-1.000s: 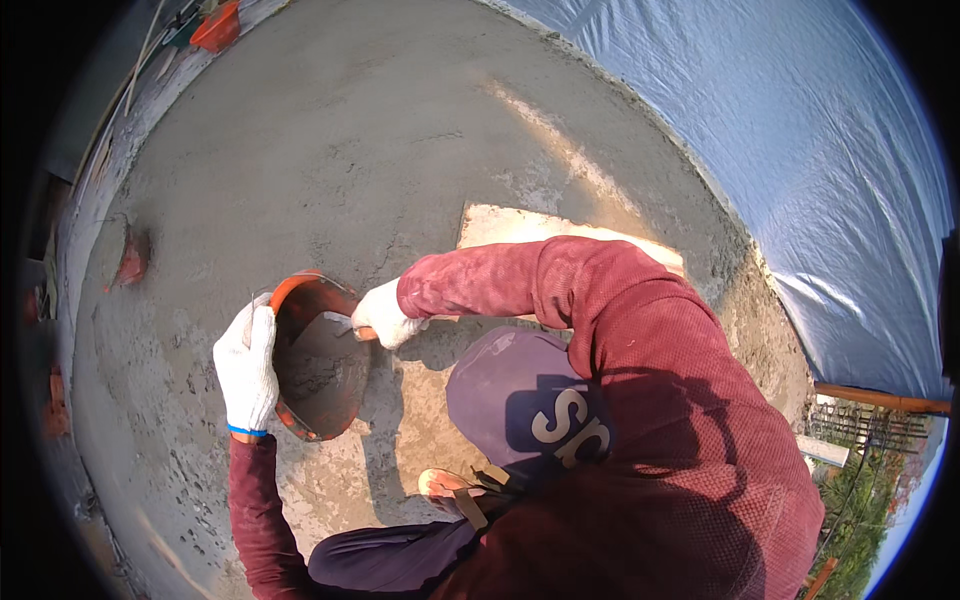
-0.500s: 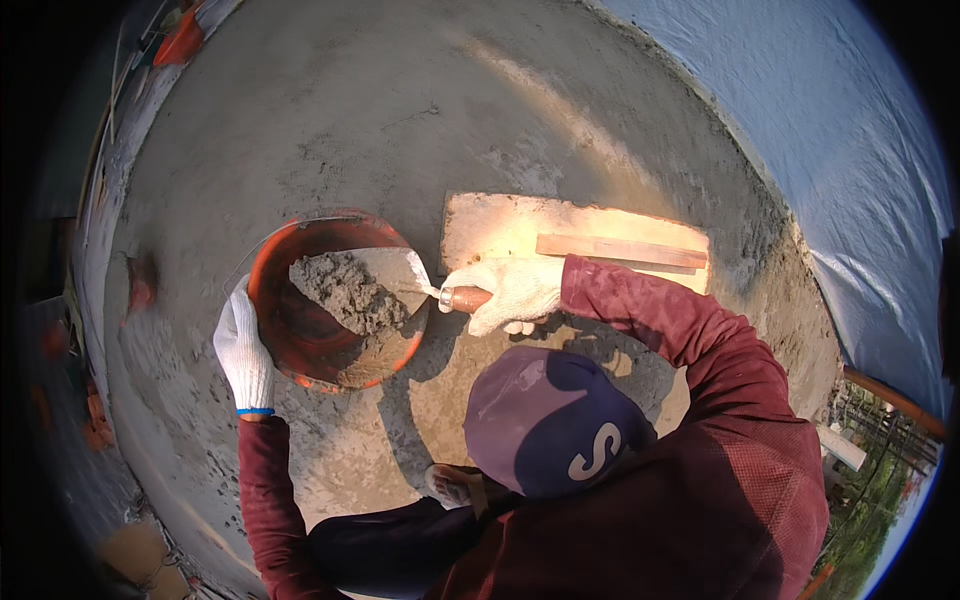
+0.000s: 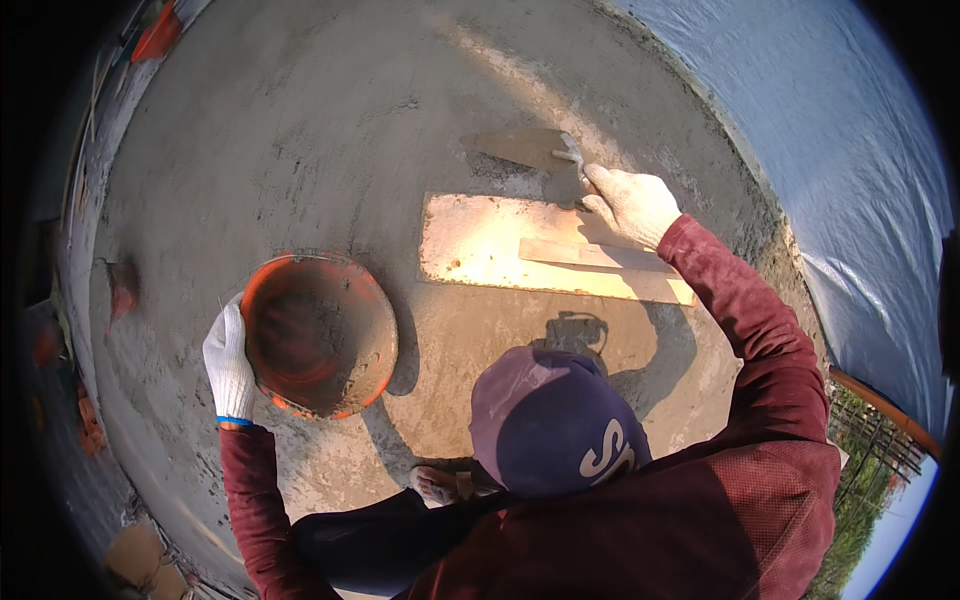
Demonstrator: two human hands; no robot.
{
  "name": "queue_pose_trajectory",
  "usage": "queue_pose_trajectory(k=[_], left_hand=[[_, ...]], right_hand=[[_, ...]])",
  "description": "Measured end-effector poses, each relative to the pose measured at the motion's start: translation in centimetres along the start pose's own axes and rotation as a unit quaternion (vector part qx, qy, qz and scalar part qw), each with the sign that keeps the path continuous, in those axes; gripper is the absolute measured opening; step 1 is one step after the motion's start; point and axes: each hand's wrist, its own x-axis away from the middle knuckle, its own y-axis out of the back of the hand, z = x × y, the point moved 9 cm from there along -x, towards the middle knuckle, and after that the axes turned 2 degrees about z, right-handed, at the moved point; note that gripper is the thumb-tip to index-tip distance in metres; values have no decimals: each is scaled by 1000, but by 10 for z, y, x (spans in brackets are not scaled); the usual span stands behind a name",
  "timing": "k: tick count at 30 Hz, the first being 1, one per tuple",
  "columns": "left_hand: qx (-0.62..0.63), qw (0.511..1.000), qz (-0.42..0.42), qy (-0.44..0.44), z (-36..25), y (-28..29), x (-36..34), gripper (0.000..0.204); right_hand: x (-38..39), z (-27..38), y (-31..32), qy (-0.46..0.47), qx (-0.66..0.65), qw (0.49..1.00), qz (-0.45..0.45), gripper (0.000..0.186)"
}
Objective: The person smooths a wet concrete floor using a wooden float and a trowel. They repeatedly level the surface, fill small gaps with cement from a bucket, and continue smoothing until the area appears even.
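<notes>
My left hand, in a white glove, grips the left rim of an orange bucket that stands on the wet grey cement floor, smeared inside with mortar. My right hand, also gloved, is stretched forward and holds a pointed trowel by its handle. The blade lies flat on the cement just beyond a pale flat board. My dark cap and maroon sleeves fill the lower middle.
A thin wooden strip lies on the board. A white plastic sheet covers the ground at the right. Orange objects sit at the far left edge, and a reddish lump lies left of the bucket.
My right hand has carried the trowel out of the bucket, up and right, to the cement beyond the board. The left hand stays on the bucket rim, and the bucket holds less mortar.
</notes>
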Motion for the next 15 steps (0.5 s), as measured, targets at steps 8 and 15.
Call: queue_pose_trajectory(k=[8, 15], left_hand=[[-29, 999, 8, 12, -16, -12, -22, 49], [-2, 999, 0, 34, 3, 10, -15, 49]], right_hand=[[-77, -108, -30, -202, -52, 974, 82, 50], [57, -193, -66, -469, -205, 854, 99, 68]])
